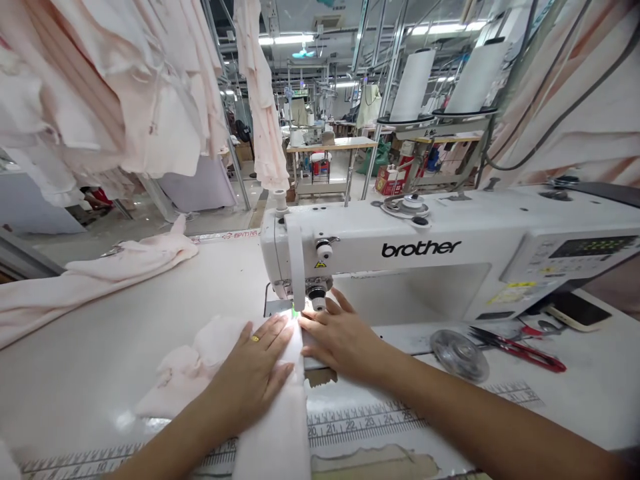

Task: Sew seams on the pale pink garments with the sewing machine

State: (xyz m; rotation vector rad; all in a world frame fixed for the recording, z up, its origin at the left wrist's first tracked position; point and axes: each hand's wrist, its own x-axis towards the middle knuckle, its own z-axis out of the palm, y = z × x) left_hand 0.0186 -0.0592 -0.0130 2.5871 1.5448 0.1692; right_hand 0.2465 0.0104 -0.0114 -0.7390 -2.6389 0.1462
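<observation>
A pale pink piece of fabric runs from the table's front edge up under the needle area of a white sewing machine. My left hand, with a ring on one finger, lies flat on this fabric just in front of the needle, fingers stretched forward. Beside the needle, my right hand rests with fingers spread at the fabric's right edge, its fingertips reaching close to the presser foot. The needle itself is mostly hidden by the machine head and my fingers. Bunched fabric lies left of my left hand.
Red-handled thread snips, a clear round bobbin case and a phone lie at the right. A printed ruler crosses the table front. More pink cloth lies at the left. Thread cones stand behind the machine; garments hang around.
</observation>
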